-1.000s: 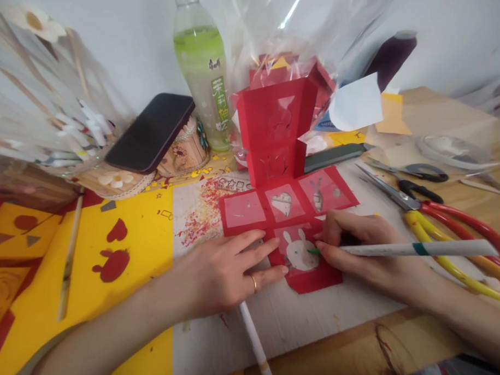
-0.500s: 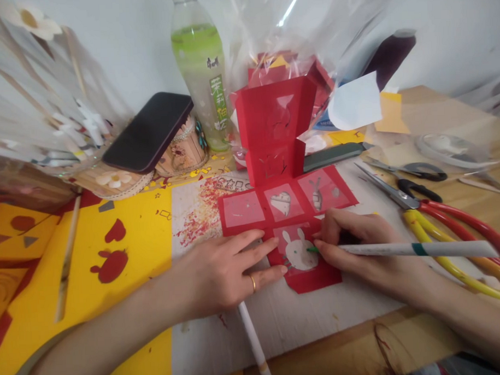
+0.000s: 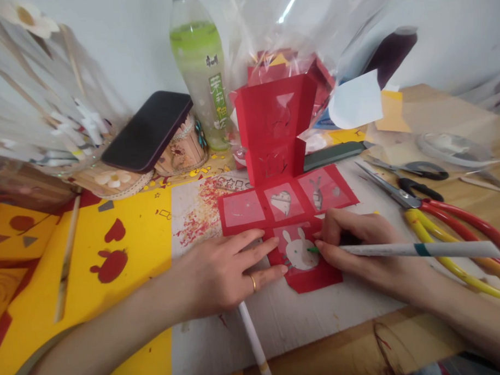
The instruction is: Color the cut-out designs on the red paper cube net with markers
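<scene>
Scarcely Any Shift Since the Earlier Frame: Green Nib at the Rabbit's Face

Your right hand [image 3: 358,233] grips a white marker [image 3: 400,250] close to its green nib, which rests, as it did half a second ago, toward the right of the white rabbit shape [image 3: 298,261] on the red card [image 3: 319,281]. Your left hand [image 3: 232,270] lies palm down, fingers spread over the card's left edge; a second marker [image 3: 252,338] protrudes beneath it, and whether your hidden thumb grips it cannot be told.

Note the progress: a green eye dot [image 3: 295,252] and green strokes at the left cheek are drawn. The right side, at your nib, appears less finished, though its marks are too small to judge.

Beyond your fingers, the card's flat upper row has three pale panels, the middle one with a heart opening [image 3: 280,204]; a folded red piece [image 3: 251,108] stands just behind. To your right on the counter [image 3: 325,349] lie scissors [image 3: 464,213] with red and yellow handles; to your left, a red heart [image 3: 115,230] rests on yellow paper [image 3: 140,322]. Farther back stands a bottle [image 3: 200,58].
</scene>
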A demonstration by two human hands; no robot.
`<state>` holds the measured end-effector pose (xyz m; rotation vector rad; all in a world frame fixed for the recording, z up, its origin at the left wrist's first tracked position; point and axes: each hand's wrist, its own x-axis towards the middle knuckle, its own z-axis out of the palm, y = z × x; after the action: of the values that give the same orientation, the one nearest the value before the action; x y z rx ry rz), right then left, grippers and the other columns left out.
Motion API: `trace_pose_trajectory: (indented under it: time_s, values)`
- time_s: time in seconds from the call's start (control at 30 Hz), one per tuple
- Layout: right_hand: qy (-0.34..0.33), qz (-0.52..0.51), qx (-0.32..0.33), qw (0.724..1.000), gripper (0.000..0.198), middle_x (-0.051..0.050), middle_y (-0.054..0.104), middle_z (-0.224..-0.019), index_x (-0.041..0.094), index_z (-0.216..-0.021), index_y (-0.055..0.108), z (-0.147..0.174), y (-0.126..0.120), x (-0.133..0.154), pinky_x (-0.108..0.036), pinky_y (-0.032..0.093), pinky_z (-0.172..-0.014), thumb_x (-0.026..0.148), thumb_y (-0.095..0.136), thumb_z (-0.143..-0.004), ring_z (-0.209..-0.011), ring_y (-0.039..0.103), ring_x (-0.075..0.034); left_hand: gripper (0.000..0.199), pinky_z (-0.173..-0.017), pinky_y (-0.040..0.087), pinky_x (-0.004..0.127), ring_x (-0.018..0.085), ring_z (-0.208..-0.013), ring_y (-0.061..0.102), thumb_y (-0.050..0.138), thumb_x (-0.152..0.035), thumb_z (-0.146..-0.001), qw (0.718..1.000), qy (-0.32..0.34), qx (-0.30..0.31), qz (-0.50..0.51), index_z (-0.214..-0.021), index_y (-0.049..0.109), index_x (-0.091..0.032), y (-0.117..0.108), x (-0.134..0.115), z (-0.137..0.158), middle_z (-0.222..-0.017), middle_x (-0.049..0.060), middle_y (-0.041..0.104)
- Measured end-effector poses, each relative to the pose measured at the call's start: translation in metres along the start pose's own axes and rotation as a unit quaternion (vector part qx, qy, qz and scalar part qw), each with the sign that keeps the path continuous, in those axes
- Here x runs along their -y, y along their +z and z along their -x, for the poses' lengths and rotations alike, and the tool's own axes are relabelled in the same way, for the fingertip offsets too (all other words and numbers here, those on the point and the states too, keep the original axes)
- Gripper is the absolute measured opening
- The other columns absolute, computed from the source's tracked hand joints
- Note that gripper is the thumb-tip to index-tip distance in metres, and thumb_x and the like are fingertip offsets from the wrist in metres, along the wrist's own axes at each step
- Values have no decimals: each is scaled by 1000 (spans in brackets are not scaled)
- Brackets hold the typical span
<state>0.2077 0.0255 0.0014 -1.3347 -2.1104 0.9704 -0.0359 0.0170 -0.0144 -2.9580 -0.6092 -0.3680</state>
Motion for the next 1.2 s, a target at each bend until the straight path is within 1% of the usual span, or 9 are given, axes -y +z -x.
trace_pose_trajectory:
  time_s: [0.17,0.27,0.33,0.47,0.67,0.8,0.9,1.0,1.2]
  values:
    - [1,-14,-8,1000,22,4,47,-51,21,-58,39,0,-1,0,-22,33,-42,18,52,-75,-46,42,-10,33,-69,54,34,25,-111,51,39,-16,-91,1000,-6,-2,4,-119,52,-27,1,-1,0,-125,6,54]
    - [-4,-47,-40,998,24,3,50,-52,21,-56,40,2,-2,1,-22,36,-44,22,54,-77,-48,45,-11,33,-67,54,35,26,-111,51,39,-16,-91,1000,-3,-1,3,-119,52,-27,1,0,0,-125,7,53]
    - [-13,-73,-53,996,28,2,49,-51,21,-55,39,3,-2,2,-22,35,-41,25,55,-77,-47,45,-10,32,-67,55,35,26,-110,51,38,-16,-91,1000,-1,-2,3,-119,52,-26,0,0,0,-125,7,53]
    - [-21,-74,-16,997,29,4,45,-48,20,-54,40,4,0,4,-19,30,-36,24,57,-77,-42,39,-7,33,-67,55,36,27,-110,51,37,-16,-92,1000,3,1,0,-119,52,-26,0,1,1,-125,8,53]
    - [-33,-66,27,997,24,5,44,-52,20,-58,40,4,1,-1,-18,31,-40,19,55,-76,-46,39,-7,33,-66,55,36,26,-111,51,36,-16,-92,1000,-1,4,-3,-119,51,-27,-1,0,0,-125,6,53]
    - [-38,-63,30,997,25,5,43,-51,20,-57,38,4,1,-3,-19,30,-40,17,53,-77,-46,38,-7,33,-69,55,36,26,-111,50,39,-16,-91,1000,1,10,-1,-120,51,-26,-1,0,0,-125,7,53]
    - [-47,-56,33,997,27,5,43,-50,20,-56,38,3,1,-1,-19,30,-40,19,54,-77,-45,37,-7,32,-70,55,36,26,-111,50,40,-16,-91,1000,2,3,0,-119,52,-26,-1,0,0,-125,7,54]
    - [-41,-46,33,998,27,5,43,-50,20,-56,39,2,1,0,-19,31,-40,20,54,-77,-45,38,-8,32,-71,54,36,26,-111,50,40,-16,-91,1000,1,-1,-1,-119,52,-26,0,0,0,-125,7,54]
    - [-46,-32,30,998,25,5,44,-50,19,-56,40,1,3,-1,-18,29,-39,20,55,-77,-44,38,-7,32,-67,55,35,26,-110,51,40,-16,-91,1000,5,5,-7,-119,52,-26,-2,0,0,-124,7,54]
